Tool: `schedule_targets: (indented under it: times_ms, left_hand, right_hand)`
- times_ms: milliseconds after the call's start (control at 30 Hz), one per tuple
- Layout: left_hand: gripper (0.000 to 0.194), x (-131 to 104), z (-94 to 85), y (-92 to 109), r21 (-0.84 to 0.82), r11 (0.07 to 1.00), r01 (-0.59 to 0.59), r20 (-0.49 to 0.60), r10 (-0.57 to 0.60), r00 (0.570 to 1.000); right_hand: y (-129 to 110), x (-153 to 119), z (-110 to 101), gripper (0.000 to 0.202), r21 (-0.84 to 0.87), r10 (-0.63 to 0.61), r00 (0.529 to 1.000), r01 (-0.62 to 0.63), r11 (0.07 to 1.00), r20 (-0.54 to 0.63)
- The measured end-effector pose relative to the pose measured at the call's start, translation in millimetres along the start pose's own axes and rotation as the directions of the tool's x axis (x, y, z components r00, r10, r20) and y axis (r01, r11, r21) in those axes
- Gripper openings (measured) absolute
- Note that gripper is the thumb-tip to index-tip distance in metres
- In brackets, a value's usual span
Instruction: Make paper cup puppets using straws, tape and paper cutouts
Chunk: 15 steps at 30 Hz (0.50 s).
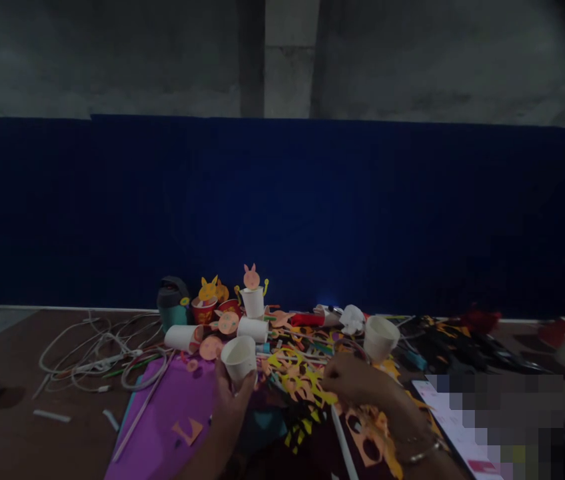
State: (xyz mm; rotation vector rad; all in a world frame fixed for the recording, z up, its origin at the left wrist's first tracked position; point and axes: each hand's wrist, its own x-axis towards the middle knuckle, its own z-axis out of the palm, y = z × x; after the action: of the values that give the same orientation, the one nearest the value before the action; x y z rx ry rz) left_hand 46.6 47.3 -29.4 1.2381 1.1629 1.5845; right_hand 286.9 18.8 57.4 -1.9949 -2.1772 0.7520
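Note:
My left hand is wrapped round a white paper cup, which stands upright with its mouth up, over the edge of a purple sheet. To the right, my right hand reaches over a heap of yellow and orange paper scraps. Its fingers are curled down, and whatever lies between the fingertips is hidden. Just beyond that hand stands another white cup. A white cup lying on its side and an orange paper animal face sit behind the held cup.
At the back stand a cup with a pink rabbit head, a red cup with a yellow animal head and a teal bottle. Tangled white cable lies left. A lit screen is at right. A blue partition rises behind.

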Motion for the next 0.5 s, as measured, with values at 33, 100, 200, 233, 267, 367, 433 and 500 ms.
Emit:
schedule_targets:
  times_ms: [33, 100, 200, 233, 267, 367, 433, 500]
  left_hand:
    - [0.066, -2, -0.1, 1, 0.004, 1.0, 0.014, 0.009, -0.014, 1.0]
    - [0.07, -5, -0.2, 3, -0.008, 0.999, 0.046, 0.028, -0.046, 0.999]
    - [0.071, -8, 0.3, 6, -0.073, 0.994, 0.079, 0.099, -0.071, 0.993]
    - [0.07, -8, 0.6, 7, -0.094, 0.992, 0.09, 0.137, -0.077, 0.988]
    - [0.068, -9, 1.0, 9, -0.11, 0.989, 0.101, 0.167, -0.082, 0.983]
    - [0.065, -13, 1.9, 15, -0.136, 0.981, 0.137, 0.219, -0.105, 0.97]
    - [0.065, -16, 1.8, 18, -0.164, 0.974, 0.155, 0.235, -0.115, 0.965]
    - [0.065, -17, 0.9, 17, -0.205, 0.961, 0.184, 0.24, -0.132, 0.962]
  right_hand:
    - [1, 5, 2, 0.024, -0.077, 0.055, 0.993, -0.064, 0.995, -0.104]
    - [-2, 14, 9, 0.02, -0.147, 0.109, 0.967, -0.145, 0.979, -0.23]
    - [-13, 21, 22, 0.026, -0.165, 0.06, 0.965, -0.104, 0.981, -0.254]
    - [-17, 22, 28, 0.027, -0.169, 0.01, 0.971, -0.052, 0.984, -0.238]
    - [-21, 21, 34, 0.028, -0.172, -0.05, 0.976, 0.014, 0.985, -0.21]
    - [-30, 18, 53, 0.032, -0.176, -0.188, 0.975, 0.166, 0.97, -0.117]
    - [-33, 17, 63, 0.038, -0.185, -0.227, 0.97, 0.207, 0.961, -0.09]
    - [-34, 17, 68, 0.044, -0.191, -0.241, 0.967, 0.222, 0.956, -0.078]
